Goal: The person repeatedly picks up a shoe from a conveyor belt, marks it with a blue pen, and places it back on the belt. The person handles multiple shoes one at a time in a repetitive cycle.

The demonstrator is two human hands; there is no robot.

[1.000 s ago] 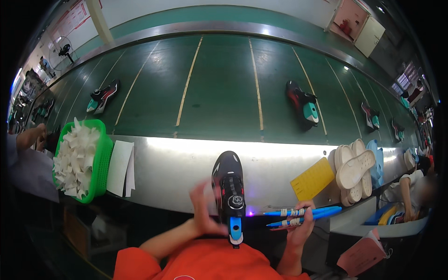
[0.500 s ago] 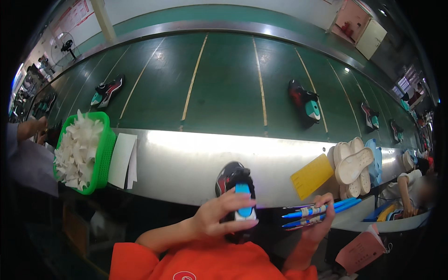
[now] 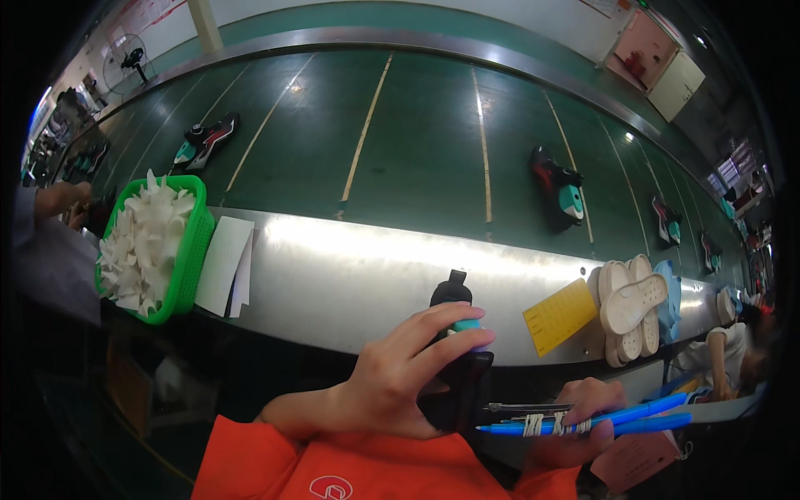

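My left hand [image 3: 390,375] is closed round a black shoe [image 3: 463,382] with a turquoise patch near the heel, held above the near edge of the metal ledge. Its thumb and fingers hide much of the upper. Just to the right, my right hand [image 3: 590,410] grips blue pens [image 3: 646,418] wrapped with pale bands, pointing toward the shoe. Beside them in the same grip is a thin dark metal tool [image 3: 525,409], whose kind I cannot make out. The pen tips are close to the shoe; whether they touch it cannot be seen.
A green basket [image 3: 197,250] of white paper-like pieces stands left, beside white cards [image 3: 223,262]. Right on the metal ledge [image 3: 350,275] lie a yellow card [image 3: 560,317] and stacked cream soles [image 3: 633,302]. Beyond, a green conveyor [image 3: 417,150] carries several shoes. Other people work at both sides.
The shoe has been turned and tilted in my left hand, its turquoise patch now mostly covered. My right hand has come lower, swinging the pens' left ends nearer the shoe. The view has shifted slightly.
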